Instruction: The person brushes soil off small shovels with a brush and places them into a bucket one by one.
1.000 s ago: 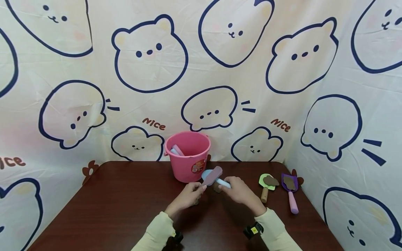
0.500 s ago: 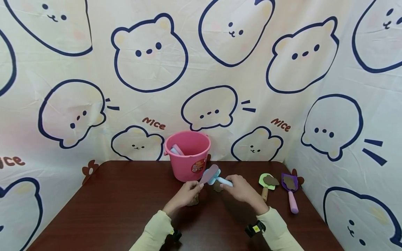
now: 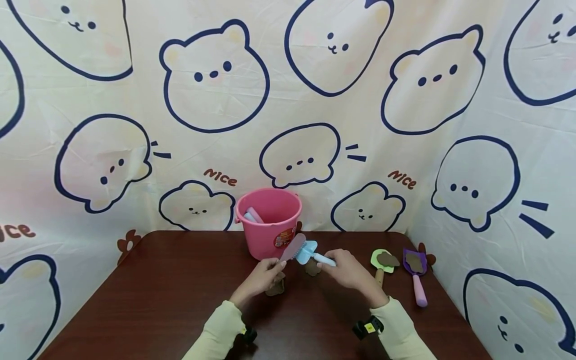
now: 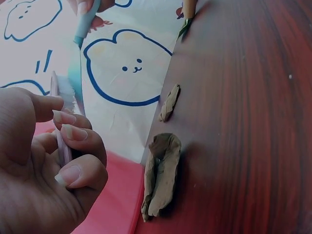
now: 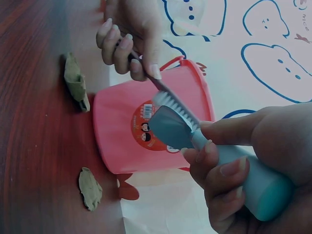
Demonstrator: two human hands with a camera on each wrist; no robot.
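In the head view my left hand (image 3: 257, 281) pinches a mauve brush (image 3: 293, 246) between thumb and fingers. My right hand (image 3: 350, 270) grips the light-blue handle of a small toy shovel (image 3: 307, 252). From the right wrist, the brush's white bristles (image 5: 178, 109) lie against or just beside the shovel's blue blade (image 5: 170, 127); exact contact is unclear. Two brownish clay pieces lie on the table beneath the hands: a larger folded one (image 4: 163, 175) near my left hand and a smaller flat one (image 4: 169, 103) farther off.
Behind the hands stands a pink bucket (image 3: 263, 240) with pink and blue handle-like items (image 3: 254, 215) inside. To the right lie a green shovel (image 3: 375, 258) and a purple shovel (image 3: 419, 292), each bearing clay. A patterned cloth (image 3: 216, 85) backs the brown table (image 3: 171, 290).
My left hand has drawn left and slightly nearer, with the brush sliding across the blue shovel. The blade has turned to show more of itself. More of the larger clay piece shows.
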